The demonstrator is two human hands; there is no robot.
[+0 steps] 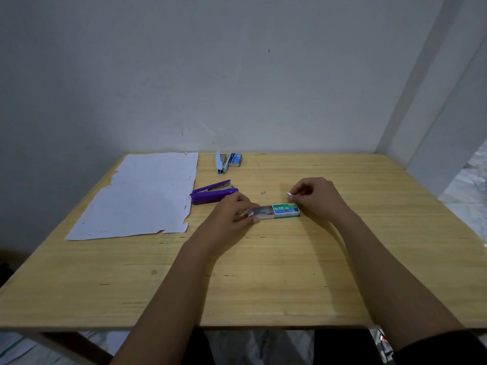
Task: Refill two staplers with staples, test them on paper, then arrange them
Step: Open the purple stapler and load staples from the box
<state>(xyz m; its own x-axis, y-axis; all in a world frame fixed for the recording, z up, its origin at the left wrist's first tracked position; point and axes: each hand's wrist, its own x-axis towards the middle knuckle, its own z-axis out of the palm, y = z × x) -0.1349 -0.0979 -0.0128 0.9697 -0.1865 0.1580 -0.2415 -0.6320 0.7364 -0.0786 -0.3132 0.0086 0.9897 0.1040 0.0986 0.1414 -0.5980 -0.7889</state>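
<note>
A pale wooden desk (290, 272) stands against a plain grey-white wall (210, 75), with a white pillar (434, 88) at the right corner and marbled floor (463, 185) beyond the desk's right edge. A torn white sheet of paper (147, 196) lies on the far left part of the desk. Just beside its right edge a purple stapler (213, 194) lies hinged open. A pale blue stapler (220, 162) sits at the far edge, with a small blue box (235, 159) beside it.

Mid-desk lies a green staple box (286, 210), its inner tray (263, 212) slid out to the left. The left hand (232, 209) rests there, its grip pinching the tray's end. The right hand (316, 193) hovers just beyond the box, its grip pinching what looks like a short strip of staples (289, 193). A loose staple bit (262, 192) lies near the purple stapler.
</note>
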